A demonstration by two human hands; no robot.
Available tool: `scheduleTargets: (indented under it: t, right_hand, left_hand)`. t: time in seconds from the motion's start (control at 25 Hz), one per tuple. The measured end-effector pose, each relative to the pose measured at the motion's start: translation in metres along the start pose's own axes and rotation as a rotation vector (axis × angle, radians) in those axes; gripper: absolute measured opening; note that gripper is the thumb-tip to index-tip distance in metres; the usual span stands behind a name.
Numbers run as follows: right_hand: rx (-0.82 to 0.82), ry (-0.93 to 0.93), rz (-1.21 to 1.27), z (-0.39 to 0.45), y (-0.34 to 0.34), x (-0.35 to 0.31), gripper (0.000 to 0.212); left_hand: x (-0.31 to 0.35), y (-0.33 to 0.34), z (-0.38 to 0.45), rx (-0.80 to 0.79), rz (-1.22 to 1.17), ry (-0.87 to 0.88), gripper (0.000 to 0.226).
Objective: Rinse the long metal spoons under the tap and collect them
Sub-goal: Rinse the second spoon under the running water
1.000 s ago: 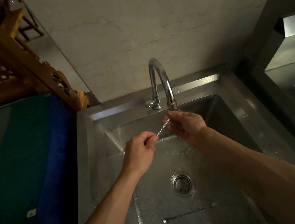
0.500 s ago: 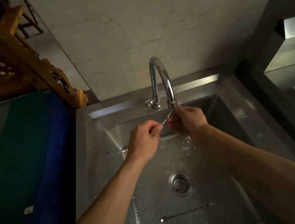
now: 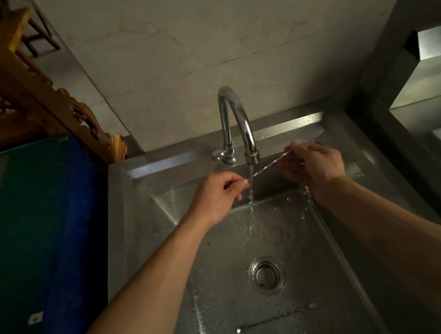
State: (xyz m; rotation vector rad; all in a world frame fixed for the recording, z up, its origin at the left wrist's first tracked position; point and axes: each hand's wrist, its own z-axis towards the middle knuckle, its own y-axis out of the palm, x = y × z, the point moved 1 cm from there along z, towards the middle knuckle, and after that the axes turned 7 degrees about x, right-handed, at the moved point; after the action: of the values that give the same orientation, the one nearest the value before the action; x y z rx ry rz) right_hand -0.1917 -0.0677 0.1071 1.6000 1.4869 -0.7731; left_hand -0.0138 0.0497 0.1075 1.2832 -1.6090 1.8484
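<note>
Running from the curved chrome tap (image 3: 236, 123), a thin stream of water falls across a long twisted metal spoon (image 3: 269, 165) held slantwise beneath the spout. The left hand (image 3: 217, 198) pinches its lower end between fingertips; the right hand (image 3: 313, 166) pinches the upper end, the other fingers loosely curled. Below, the wet stainless steel sink (image 3: 350, 276) holds a second long twisted metal spoon (image 3: 276, 317), lying flat on the basin floor nearer the camera than the round drain strainer (image 3: 266, 275). No writing is legible; a small pale label (image 3: 35, 318) on the blue surface at left is too small to read.
</note>
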Motion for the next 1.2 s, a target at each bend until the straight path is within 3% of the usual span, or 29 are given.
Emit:
scheduleTargets:
  t: [0.36,0.52,0.72,0.92,1.08,1.2]
  right_hand:
    - [0.265,-0.092,0.201,-0.009,-0.026,-0.026,0.020]
    - [0.194,-0.058,0.193,-0.011,-0.032,-0.025,0.015]
    - [0.174,-0.043,0.196,-0.008,-0.034,-0.023,0.012]
    - [0.151,-0.044,0.219,-0.009,-0.028,-0.020,0.017]
    - [0.159,-0.025,0.229,-0.011,-0.026,-0.021,0.020]
    - [0.133,-0.011,0.229,-0.014,-0.025,-0.017,0.021]
  left_hand:
    - [0.013,0.035,0.008,0.213,-0.937,-0.520,0.013]
    - [0.022,0.048,0.014,0.293,-0.817,-0.522,0.004]
    - [0.018,0.040,0.006,0.183,-0.846,-0.474,0.011]
    - [0.024,0.037,0.000,0.269,-0.666,-0.422,0.009]
    - [0.026,0.035,-0.004,0.210,-0.762,-0.397,0.012]
    - [0.024,0.031,-0.006,0.205,-0.617,-0.360,0.011]
